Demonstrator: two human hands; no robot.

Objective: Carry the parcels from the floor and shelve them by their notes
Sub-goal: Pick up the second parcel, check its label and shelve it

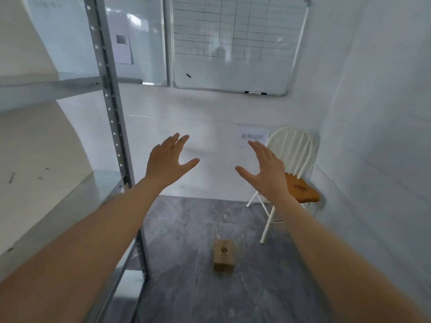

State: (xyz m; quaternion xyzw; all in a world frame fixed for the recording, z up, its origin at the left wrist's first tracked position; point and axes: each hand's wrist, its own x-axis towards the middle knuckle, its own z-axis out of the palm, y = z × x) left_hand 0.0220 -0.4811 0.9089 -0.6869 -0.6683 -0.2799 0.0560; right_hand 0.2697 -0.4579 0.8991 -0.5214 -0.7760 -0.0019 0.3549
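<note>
Left hand (166, 162): bare, raised at mid-frame, palm turned inward, fingers (179, 141) extended and close together, thumb splayed wide; empty, touching nothing.

Right hand (265, 165): bare, raised level with the left, palm facing it, fingers (257, 148) extended and close together, thumb spread; empty, well apart from the left hand.

Small brown cardboard parcel with a black logo on top (224, 255): standing on the floor below and between the two forearms, near the chair's front leg, well clear of both hands. No note legible on it.

Dark grey marbled tile floor (191, 229): bearing the parcel and the chair.

Grey metal shelving unit with a slotted upright post (109, 94): at left, beside the left forearm; pale shelf boards visible at two levels.

White folding chair with spindle back and brown wooden seat (300, 186): against the back wall at right, partly behind the right hand.

White paper sign with black Chinese characters (253, 136): fixed to the wall just beside the chair back, above the right fingertips.

Gridded whiteboard with metal frame (233, 47): mounted on the wall above; black marker (255, 93) lying on its lower ledge.
</note>
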